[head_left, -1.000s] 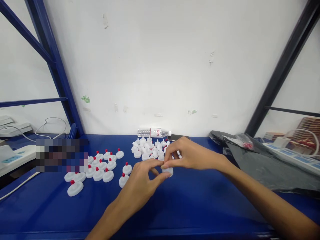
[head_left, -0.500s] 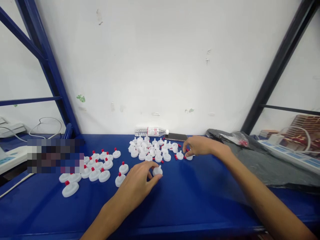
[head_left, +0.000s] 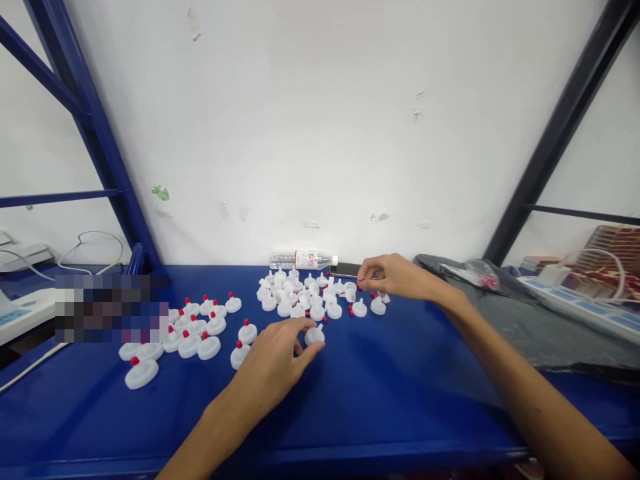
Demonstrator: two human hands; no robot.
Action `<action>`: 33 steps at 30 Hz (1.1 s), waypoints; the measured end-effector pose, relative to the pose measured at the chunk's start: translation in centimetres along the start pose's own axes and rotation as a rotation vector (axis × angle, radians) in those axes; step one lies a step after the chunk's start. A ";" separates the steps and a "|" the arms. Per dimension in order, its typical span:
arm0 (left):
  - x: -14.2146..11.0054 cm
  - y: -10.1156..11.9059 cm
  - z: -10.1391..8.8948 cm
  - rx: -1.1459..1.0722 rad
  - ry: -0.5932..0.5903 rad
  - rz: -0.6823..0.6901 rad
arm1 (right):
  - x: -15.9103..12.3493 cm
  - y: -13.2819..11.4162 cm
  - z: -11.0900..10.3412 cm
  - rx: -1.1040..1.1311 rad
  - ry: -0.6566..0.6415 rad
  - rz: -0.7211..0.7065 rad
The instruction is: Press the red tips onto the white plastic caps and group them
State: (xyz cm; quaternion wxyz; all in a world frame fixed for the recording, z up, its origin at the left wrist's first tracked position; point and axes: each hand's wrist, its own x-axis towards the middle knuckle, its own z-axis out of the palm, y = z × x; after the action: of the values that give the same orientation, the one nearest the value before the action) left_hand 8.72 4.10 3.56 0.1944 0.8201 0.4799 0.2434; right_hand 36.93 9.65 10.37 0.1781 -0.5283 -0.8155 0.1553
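My left hand rests on the blue table with its thumb and fingers closed round a white plastic cap. My right hand hovers over the far pile of white caps and small red plugs, fingertips pinched together on something too small to make out. To the left stands a group of white caps with red plugs fitted.
A water bottle lies against the wall beside a phone. A black plastic bag covers the right of the table. Power strips and cables sit at both sides. Blue and black shelf posts flank the table.
My right hand left the cap, reached to the far pile and lifted slightly with pinched fingers. My left hand lowered the white cap to the table and kept hold of it.
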 end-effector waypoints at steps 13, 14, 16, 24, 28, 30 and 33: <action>0.0 0.2 -0.2 0.004 0.023 -0.006 | 0.6 -4.1 6.2 0.670 -0.116 -0.285; 0.0 0.2 -0.2 0.006 0.025 -0.005 | 0.7 -4.2 6.6 0.691 -0.130 -0.279; 0.0 0.3 -0.3 0.008 0.033 -0.008 | 0.7 -4.2 7.3 0.720 -0.121 -0.262; -0.2 0.2 -0.2 0.039 0.016 -0.024 | 0.7 -4.0 8.5 0.720 -0.120 -0.252; 0.0 -0.4 0.2 0.135 -0.042 -0.031 | 0.6 -4.3 9.4 0.603 -0.094 -0.263; 0.0 -0.5 0.2 0.174 -0.048 -0.038 | 0.7 -4.4 10.0 0.573 -0.063 -0.270; -0.3 -0.3 0.1 0.172 0.007 0.014 | 0.9 -4.2 11.0 0.600 -0.026 -0.275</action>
State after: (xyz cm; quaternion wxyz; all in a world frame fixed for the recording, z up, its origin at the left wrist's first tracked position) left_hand 8.46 3.93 3.23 0.1199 0.8362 0.4941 0.2056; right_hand 28.15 8.11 2.58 0.3348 -0.3353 -0.7992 0.3698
